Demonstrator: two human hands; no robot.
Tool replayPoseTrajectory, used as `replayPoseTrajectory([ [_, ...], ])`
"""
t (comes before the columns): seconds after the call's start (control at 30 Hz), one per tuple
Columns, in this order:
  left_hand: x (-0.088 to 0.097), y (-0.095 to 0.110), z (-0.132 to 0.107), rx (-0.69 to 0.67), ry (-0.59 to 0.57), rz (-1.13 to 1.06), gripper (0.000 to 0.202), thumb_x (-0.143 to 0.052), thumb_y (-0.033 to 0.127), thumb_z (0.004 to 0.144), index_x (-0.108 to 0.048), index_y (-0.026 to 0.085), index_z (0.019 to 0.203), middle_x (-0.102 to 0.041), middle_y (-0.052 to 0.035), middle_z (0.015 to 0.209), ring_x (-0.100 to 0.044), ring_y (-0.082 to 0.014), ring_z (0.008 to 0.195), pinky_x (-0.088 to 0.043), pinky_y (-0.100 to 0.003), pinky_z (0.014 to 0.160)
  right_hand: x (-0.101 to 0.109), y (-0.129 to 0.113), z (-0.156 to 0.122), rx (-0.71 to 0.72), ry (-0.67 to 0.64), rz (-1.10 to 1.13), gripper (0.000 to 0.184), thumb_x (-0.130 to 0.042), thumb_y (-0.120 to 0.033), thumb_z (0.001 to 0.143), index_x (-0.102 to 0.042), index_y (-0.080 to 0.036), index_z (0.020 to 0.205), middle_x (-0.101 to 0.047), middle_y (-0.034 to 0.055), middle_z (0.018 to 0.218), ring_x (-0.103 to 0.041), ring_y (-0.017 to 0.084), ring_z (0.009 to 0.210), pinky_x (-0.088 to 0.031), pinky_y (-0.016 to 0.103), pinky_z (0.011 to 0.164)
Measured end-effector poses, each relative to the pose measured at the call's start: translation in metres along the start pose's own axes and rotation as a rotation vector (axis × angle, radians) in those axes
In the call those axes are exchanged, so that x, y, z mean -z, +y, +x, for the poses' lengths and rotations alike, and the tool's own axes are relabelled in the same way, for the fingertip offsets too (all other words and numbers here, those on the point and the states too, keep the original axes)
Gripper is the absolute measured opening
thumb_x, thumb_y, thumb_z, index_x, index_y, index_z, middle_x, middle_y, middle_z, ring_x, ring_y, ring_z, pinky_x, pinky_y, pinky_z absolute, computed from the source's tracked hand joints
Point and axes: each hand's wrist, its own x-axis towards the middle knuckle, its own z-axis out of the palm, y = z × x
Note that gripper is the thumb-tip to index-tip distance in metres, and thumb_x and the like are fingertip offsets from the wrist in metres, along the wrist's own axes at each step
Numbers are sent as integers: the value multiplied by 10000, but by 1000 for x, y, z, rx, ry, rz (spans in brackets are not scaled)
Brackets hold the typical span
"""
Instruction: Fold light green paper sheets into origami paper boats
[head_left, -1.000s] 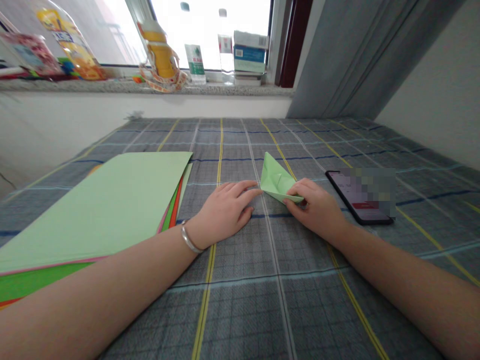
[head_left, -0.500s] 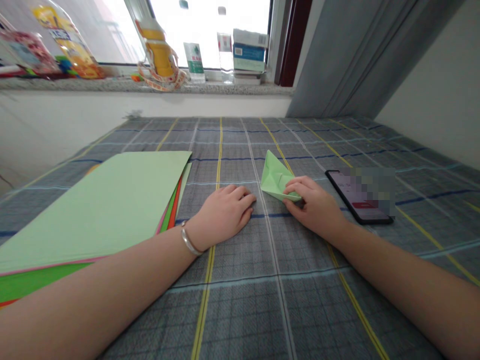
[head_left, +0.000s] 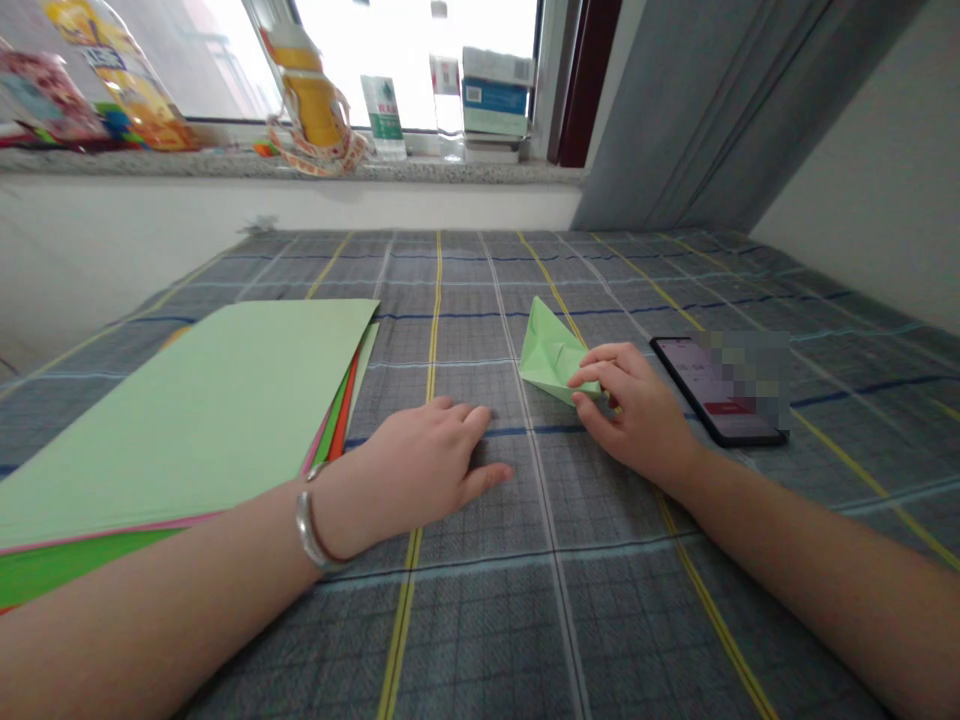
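Pinching the folded green paper point(head_left: 551, 355) at its corner, right hand point(head_left: 637, 425) fingers together, left hand point(head_left: 409, 475) fingers spread, unfolded paper stack point(head_left: 172, 420) left of the fold.

My phone point(head_left: 712, 392) sits with its screen pixelated and unreadable; my right hand point(head_left: 637, 415) hides part of the folded green paper point(head_left: 551, 355); the paper stack point(head_left: 165, 420) runs off the frame's left edge.
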Motion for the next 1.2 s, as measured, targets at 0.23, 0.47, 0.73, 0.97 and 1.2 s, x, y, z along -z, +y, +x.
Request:
replayPoseTrajectory([
  [0.23,6,-13,-5,-141,-147,-76,579,-582,714,709,-597,162,884,-634,-78,875,-622,-231,761,-475,-317,665,-2,1,0,-2,-27,12,134,-585,-242,807,-591,-238,941,-583,76,1053,-586,234,936,-502,390,776],
  [0.47,1,-16,6,-117,-188,-89,349,-523,495,881,-577,196,710,-617,4,669,-596,-158,583,-372,-243,499,-5,1,0,-7,-59,-24,113,-573,-233,821,-598,-226,932,-619,56,1007,-601,214,901,-480,346,746],
  [0.73,-19,3,14,1,67,30,357,-369,342,943,-602,171,734,-661,-46,716,-635,-183,599,-392,-261,475,-9,4,2,91,-95,-13,58,-547,-225,850,-604,-217,855,-649,29,826,-602,193,825,-457,326,739],
  [0.97,-22,5,18,108,197,-23,205,-462,325,880,-535,145,945,-654,-56,792,-634,-208,702,-470,-302,586,-6,-3,-2,229,-144,53,58,-536,-211,862,-593,-202,869,-646,39,857,-591,181,831,-466,309,738],
  [1.2,-24,3,20,123,197,-39,345,-443,343,898,-495,186,1201,-635,-59,965,-629,-241,837,-498,-355,689,-5,-3,-2,271,-192,139,27,-539,-200,857,-565,-203,862,-637,40,863,-576,178,845,-460,305,759],
])
